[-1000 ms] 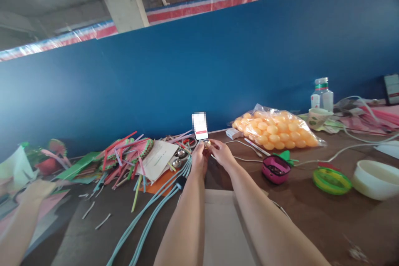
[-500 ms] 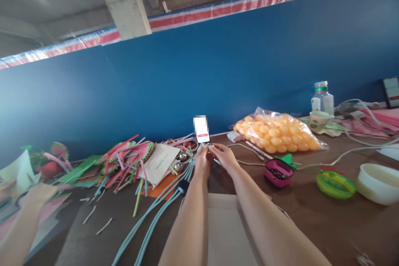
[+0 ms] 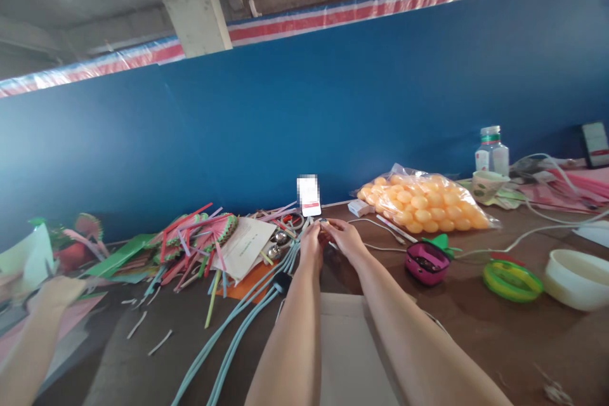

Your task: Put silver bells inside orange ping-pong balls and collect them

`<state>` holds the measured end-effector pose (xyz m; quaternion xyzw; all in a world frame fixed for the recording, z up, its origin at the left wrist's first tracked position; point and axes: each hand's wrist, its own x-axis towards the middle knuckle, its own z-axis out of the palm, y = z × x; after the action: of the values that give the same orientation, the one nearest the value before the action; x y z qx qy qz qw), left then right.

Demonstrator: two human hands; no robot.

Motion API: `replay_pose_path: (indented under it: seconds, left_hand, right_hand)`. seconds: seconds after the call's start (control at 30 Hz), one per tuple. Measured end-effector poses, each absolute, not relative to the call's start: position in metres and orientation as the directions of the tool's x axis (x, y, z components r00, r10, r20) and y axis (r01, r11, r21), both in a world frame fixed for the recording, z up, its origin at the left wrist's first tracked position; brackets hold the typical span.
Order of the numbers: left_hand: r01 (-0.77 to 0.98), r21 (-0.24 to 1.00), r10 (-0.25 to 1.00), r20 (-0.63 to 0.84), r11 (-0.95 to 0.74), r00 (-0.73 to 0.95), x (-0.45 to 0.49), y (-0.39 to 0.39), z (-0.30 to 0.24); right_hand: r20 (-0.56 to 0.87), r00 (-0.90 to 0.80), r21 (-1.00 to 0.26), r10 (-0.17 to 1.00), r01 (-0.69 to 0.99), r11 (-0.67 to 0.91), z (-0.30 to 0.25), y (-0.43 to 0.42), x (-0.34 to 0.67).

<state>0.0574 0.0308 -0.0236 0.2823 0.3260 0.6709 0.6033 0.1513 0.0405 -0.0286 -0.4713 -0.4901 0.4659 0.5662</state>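
Note:
My left hand [image 3: 311,242] and my right hand [image 3: 344,236] meet at the middle of the table, fingers bent and closed together. Between the fingertips is something small, too little to name. Just behind them a phone [image 3: 310,198] with a lit white screen leans upright. Pale blue cords [image 3: 238,323] run along the left side of my left forearm towards the front. Shiny metal balls [image 3: 275,252] lie left of my left hand. Under my forearms is a flat grey-beige cardboard piece [image 3: 349,342].
A clear bag of orange balls [image 3: 428,203] lies behind right, near a magenta container [image 3: 427,262], a yellow-green dish [image 3: 512,280] and a white bowl [image 3: 579,279]. Coloured paper strips [image 3: 195,241] are heaped left. Another person's hand [image 3: 59,295] works at far left. A blue partition [image 3: 285,120] stands behind.
My hands stay together in nearly the same place, with small finger movements. The view has shifted very slightly. The other person's hand at far left has moved a little.

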Motion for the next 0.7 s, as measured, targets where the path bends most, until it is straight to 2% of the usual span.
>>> replay_pose_path:
  seconds: [0.17, 0.43, 0.7]
  left_hand:
    - [-0.638, 0.767, 0.99, -0.028, -0.065, -0.135, 0.0574, 0.0312, -0.0215]
    - [-0.625, 0.779, 0.991, -0.028, -0.059, -0.128, 0.0584, 0.0296, -0.0202]
    - [-0.6, 0.797, 0.994, -0.003, -0.062, -0.106, 0.0584, 0.0286, -0.0201]
  right_hand:
    - [0.09, 0.06, -0.979, 0.994, -0.176, 0.099, -0.0253, 0.0362, 0.1501]
    - [0.08, 0.06, -0.965, 0.995, -0.246, 0.093, -0.0234, 0.0346, 0.1492]
    - [0.099, 0.075, -0.982, 0.992, -0.152, 0.109, -0.0246, 0.0395, 0.1496]
